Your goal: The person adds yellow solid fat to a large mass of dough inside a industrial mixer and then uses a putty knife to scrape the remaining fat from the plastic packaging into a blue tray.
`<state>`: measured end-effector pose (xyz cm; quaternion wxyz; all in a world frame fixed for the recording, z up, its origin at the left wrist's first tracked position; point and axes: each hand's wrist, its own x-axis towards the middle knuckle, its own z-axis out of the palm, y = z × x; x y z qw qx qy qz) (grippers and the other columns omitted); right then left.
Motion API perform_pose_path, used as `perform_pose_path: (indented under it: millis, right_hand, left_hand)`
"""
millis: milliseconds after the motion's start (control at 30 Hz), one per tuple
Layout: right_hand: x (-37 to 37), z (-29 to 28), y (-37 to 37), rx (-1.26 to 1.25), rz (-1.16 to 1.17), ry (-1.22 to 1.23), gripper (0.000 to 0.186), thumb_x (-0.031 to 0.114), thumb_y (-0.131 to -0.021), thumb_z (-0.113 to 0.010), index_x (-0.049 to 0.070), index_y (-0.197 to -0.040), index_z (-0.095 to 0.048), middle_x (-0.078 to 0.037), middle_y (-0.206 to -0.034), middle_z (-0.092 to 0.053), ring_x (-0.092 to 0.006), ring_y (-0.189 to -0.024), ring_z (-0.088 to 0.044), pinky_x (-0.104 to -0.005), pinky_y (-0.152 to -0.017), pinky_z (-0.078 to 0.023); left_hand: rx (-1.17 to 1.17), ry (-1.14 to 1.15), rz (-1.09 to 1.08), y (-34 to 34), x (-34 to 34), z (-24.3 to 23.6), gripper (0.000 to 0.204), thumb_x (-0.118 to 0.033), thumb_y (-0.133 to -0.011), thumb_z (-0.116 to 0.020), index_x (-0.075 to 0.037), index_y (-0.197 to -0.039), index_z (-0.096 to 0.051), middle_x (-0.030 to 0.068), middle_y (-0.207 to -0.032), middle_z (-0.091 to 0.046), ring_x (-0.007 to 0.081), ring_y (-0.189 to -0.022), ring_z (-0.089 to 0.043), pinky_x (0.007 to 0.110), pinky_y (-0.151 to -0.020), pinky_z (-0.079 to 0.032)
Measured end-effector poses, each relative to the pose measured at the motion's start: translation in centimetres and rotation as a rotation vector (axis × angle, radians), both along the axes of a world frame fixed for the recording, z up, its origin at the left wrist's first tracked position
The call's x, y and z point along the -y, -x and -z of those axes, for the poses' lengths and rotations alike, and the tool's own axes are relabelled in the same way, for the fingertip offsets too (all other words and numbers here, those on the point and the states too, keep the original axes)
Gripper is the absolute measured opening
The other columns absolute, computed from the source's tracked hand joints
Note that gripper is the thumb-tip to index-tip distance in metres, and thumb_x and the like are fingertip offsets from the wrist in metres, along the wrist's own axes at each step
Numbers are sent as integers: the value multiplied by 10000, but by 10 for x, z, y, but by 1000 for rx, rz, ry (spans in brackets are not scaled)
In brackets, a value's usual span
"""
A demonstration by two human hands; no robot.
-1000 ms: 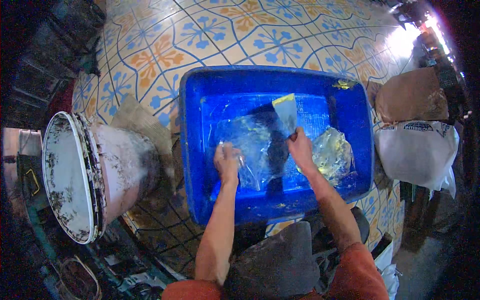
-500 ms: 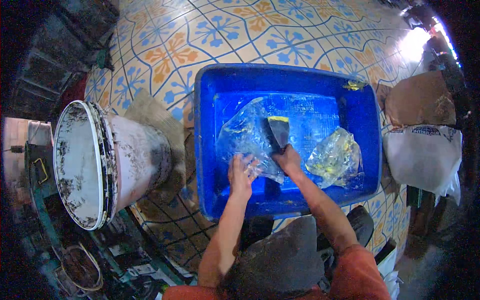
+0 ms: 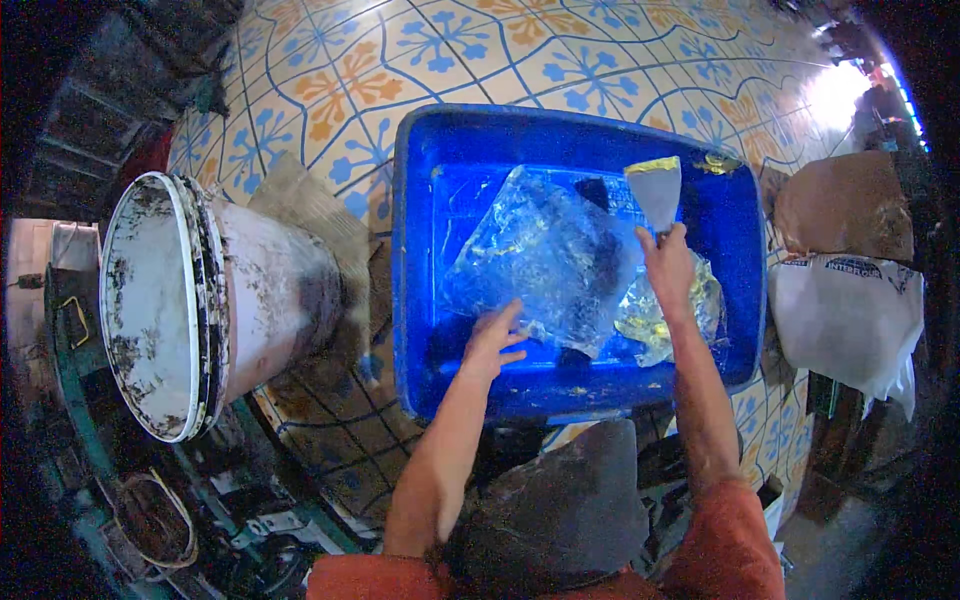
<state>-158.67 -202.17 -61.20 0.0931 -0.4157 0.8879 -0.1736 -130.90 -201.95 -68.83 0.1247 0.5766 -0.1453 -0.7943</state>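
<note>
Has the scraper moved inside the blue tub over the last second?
Yes. The scraper in the right hand has moved toward the blue tub's far right corner, off the clear plastic sheet it was on half a second ago.

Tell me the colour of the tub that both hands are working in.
The tub is bright blue, a rectangular plastic one; the head view shows it plainly.
</note>
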Motion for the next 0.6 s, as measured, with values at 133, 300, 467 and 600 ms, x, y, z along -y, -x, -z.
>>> perform_pose_path:
  millis: [133,300,467,600]
  right_hand:
    - [-33,-20,-40,100,-2,-76,507,322,-918,-458,40,-1313,-310,-264,-915,-616,-452,-822,-596,-531,-688,-454]
    - [-72,36,-115,41,-510,-374,588,144,-872,-470,214,-1412,-247,-272,-875,-594,-420,-631,-600,-525,-539,-475]
    - [-31,96,-108,21,-603,-365,621,124,-860,-449,234,-1428,-220,-268,-901,-575,-419,-648,-606,-517,-555,-487]
    - [32,114,-69,-30,-502,-227,601,116,-862,-440,227,-1421,-250,-272,-897,-585,-426,-690,-604,-506,-612,-483]
  left_hand:
    - [73,-46,79,7,1,23,502,-444,-791,-618,-84,-1125,-512,127,-1053,-611,276,-943,-594,486,-773,-470]
    - [-10,-29,163,25,-12,42,317,-363,-857,-513,-82,-1000,-542,75,-845,-638,265,-724,-634,489,-697,-483]
    - [66,-108,268,37,-19,66,217,-246,-900,-423,-59,-909,-533,97,-774,-603,273,-684,-639,524,-672,-486]
    - [16,-91,308,39,-14,60,214,-234,-882,-437,-41,-914,-525,116,-804,-597,288,-770,-651,544,-731,-481]
